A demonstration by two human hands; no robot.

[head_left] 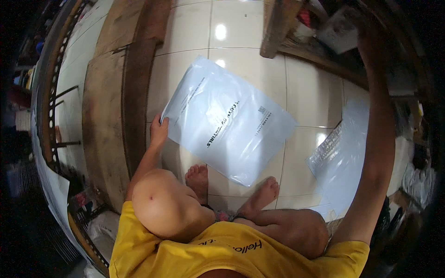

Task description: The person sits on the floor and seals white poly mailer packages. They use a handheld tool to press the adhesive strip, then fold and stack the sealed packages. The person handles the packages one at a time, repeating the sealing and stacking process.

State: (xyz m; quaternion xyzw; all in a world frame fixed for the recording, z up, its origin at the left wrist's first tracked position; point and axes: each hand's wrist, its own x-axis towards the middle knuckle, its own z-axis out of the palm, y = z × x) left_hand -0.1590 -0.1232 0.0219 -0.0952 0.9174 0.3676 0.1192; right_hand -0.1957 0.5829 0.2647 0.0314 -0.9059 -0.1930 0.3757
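A flat white plastic bag with dark print spreads over the tiled floor in front of my bare feet. My left hand is closed on the bag's left edge, thumb on top and fingers mostly hidden beneath. Far to the upper right, my right arm stretches out into shadow. My right hand is close to a pale packet on a low wooden shelf. Darkness and the picture's rim hide its fingers, so I cannot make out whether it touches or holds anything.
A long wooden bench runs along the left, with a perforated metal rack post beyond it. A wooden leg stands at the far right. More white plastic bags lie on the floor below my right arm, near crumpled clear plastic.
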